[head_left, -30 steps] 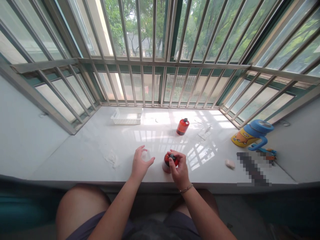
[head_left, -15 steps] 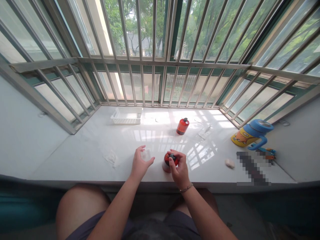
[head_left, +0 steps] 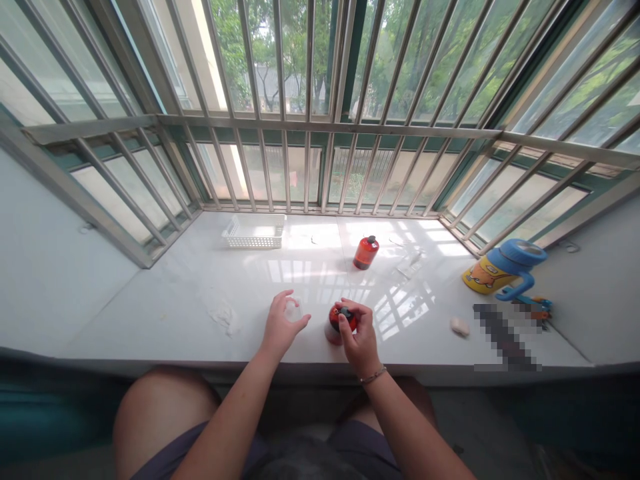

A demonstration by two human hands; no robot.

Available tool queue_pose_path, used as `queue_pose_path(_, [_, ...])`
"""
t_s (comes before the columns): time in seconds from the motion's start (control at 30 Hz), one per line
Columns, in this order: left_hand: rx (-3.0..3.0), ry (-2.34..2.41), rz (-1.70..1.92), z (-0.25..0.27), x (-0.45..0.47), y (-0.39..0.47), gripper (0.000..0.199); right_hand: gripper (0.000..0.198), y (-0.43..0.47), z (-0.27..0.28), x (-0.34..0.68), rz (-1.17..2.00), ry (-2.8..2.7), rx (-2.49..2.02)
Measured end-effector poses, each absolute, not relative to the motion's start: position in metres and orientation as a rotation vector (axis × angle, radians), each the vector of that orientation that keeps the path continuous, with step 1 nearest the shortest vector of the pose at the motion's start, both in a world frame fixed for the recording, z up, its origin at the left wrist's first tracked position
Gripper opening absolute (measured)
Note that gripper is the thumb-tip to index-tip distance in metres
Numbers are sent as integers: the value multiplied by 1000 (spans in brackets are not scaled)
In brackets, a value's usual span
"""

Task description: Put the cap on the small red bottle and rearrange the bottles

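in the head view we are sitting at a white window ledge (head_left: 165,293), our left hand (head_left: 280,330) curling around a small clear cup (head_left: 293,310) and our right hand (head_left: 357,337) pinching the dark cap of a red bottle (head_left: 334,325) standing near the front edge. we are judging this as the cap-opening step; next calls for a steady twist while keeping the bottle upright. a second red bottle (head_left: 365,253) and a white basket (head_left: 254,232) are sitting further back.
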State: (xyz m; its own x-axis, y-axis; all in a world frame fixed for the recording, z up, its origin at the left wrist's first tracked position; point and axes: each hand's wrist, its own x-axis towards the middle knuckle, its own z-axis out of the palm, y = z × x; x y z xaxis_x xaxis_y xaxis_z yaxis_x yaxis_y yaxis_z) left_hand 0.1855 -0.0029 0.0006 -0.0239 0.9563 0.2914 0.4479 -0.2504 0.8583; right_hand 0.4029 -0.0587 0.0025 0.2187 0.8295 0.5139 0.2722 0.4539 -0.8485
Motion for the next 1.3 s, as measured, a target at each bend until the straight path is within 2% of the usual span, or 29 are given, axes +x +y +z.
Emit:
queue_pose_path(0.13, [1599, 1535, 1236, -1, 185, -3, 66, 23, -59, 3, 403, 511, -1339, -1085])
queue_pose_path(0.17, [1601, 1541, 1223, -1, 185, -3, 65, 23, -59, 3, 402, 507, -1339, -1085])
queue_pose_path(0.3, [1724, 1474, 1219, 0, 185, -2, 36, 22, -58, 3, 402, 494, -1342, -1088])
queue_pose_path(0.33, [1719, 1468, 1229, 0, 185, -2, 37, 22, -58, 3, 402, 493, -1342, -1089])
queue_pose_path(0.47, [1581, 1527, 1238, 0, 186, -3, 69, 22, -58, 3, 403, 495, -1340, -1091])
queue_pose_path(0.5, [1582, 1533, 1233, 0, 186, -3, 67, 22, -59, 2, 403, 496, -1339, -1091])
queue_pose_path(0.6, [1689, 1487, 1233, 0, 185, -3, 39, 22, -59, 1, 403, 503, -1337, -1090])
queue_pose_path(0.67, [1733, 1459, 1244, 0, 185, -3, 32, 22, -59, 1, 403, 508, -1336, -1090])
queue_pose_path(0.83, [1601, 1535, 1231, -1, 186, -3, 65, 22, -59, 2, 402, 500, -1339, -1092])
queue_pose_path(0.87, [1599, 1548, 1221, -1, 186, -3, 67, 22, -59, 2, 402, 499, -1340, -1092])
queue_pose_path(1.03, [1744, 1460, 1254, 2, 185, -2, 34, 22, -59, 4, 402, 499, -1340, -1095])
queue_pose_path(1.1, [1719, 1464, 1251, 2, 185, -2, 40, 22, -59, 4, 402, 501, -1339, -1095])
queue_pose_path(1.2, [1619, 1511, 1246, 0, 186, -3, 62, 22, -59, 4, 402, 506, -1340, -1094])
queue_pose_path(1.3, [1655, 1491, 1255, -1, 186, -2, 50, 22, -59, 3, 402, 503, -1339, -1089])
